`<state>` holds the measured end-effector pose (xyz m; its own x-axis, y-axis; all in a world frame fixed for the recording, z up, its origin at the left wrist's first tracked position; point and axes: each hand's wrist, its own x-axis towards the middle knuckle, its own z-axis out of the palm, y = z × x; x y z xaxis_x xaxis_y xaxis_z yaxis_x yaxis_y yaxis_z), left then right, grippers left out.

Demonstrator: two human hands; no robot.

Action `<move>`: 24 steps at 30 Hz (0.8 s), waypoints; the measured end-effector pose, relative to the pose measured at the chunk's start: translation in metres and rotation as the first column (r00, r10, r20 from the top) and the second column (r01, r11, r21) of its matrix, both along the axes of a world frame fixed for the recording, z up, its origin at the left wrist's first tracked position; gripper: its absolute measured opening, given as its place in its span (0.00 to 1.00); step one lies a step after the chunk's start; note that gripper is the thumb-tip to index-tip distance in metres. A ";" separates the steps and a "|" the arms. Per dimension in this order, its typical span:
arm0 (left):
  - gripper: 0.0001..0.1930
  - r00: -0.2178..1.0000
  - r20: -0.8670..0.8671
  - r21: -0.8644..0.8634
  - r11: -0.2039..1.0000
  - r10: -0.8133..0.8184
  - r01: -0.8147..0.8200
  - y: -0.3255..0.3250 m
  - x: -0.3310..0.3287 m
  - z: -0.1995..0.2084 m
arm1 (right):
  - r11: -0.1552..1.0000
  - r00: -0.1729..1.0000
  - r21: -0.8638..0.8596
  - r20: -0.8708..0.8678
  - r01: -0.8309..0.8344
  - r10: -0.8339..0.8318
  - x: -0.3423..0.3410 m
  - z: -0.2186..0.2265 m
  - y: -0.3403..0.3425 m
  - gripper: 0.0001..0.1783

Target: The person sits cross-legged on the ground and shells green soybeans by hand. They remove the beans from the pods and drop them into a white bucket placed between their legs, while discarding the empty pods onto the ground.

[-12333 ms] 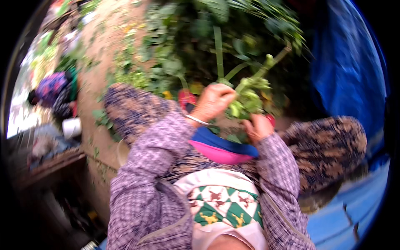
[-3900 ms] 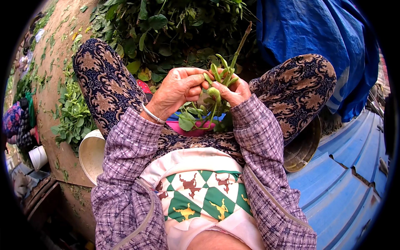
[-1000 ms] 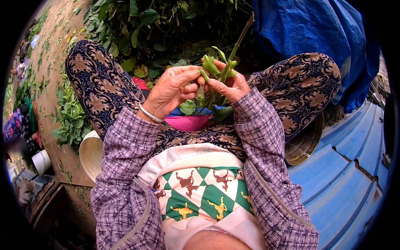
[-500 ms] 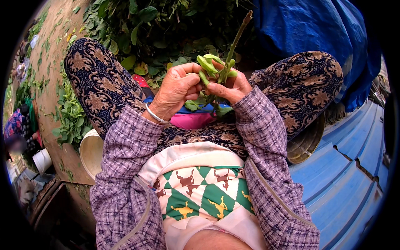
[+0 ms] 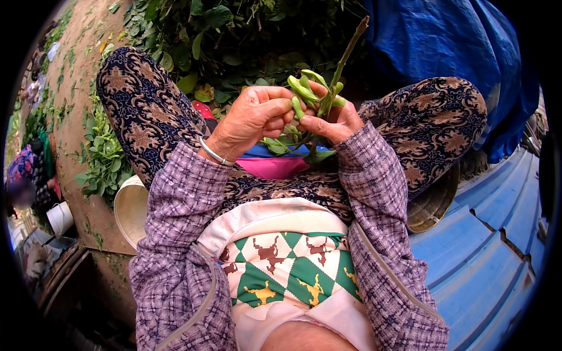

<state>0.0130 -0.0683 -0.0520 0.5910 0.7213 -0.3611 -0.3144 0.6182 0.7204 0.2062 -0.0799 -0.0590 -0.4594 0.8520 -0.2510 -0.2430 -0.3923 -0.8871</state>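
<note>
In front of my lap, my right hand (image 5: 332, 119) is closed around a leafy bean stalk (image 5: 346, 55), whose bare brown-green end points up and to the right. Plump green pods (image 5: 303, 88) cluster on it above my fingers, and a few leaves (image 5: 281, 144) hang below. My left hand (image 5: 257, 113), with a pale bangle at its wrist, is closed in a pinch at one small green pod (image 5: 298, 107) beside the right thumb. Its lower fingers are curled in. Under both hands lies a pink and blue cloth or container (image 5: 274, 168), partly hidden.
Beyond my knees is a heap of dark leafy plants (image 5: 216, 47). A pale bucket (image 5: 131, 207) stands at my left, a metal pot (image 5: 433, 205) at my right. A blue tarp (image 5: 445, 47) and blue corrugated sheets (image 5: 486, 245) lie rightward. Another person (image 5: 23, 172) sits far left.
The view has shifted slightly, so everything sits a little differently in the picture. Both hands keep their hold; the left fingers remain at the same small pod, which is still on the stalk.
</note>
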 end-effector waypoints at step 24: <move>0.08 0.999 -0.044 0.017 1.000 0.014 -0.014 0.002 0.000 -0.010 | 0.978 0.984 0.208 0.174 -0.003 -0.034 -0.008 -0.007 -0.001 0.35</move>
<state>0.0125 -0.0664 -0.0615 0.5646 0.7354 -0.3746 -0.2904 0.6019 0.7439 0.1983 -0.0806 -0.0660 -0.4105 0.9003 -0.1445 -0.0805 -0.1936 -0.9778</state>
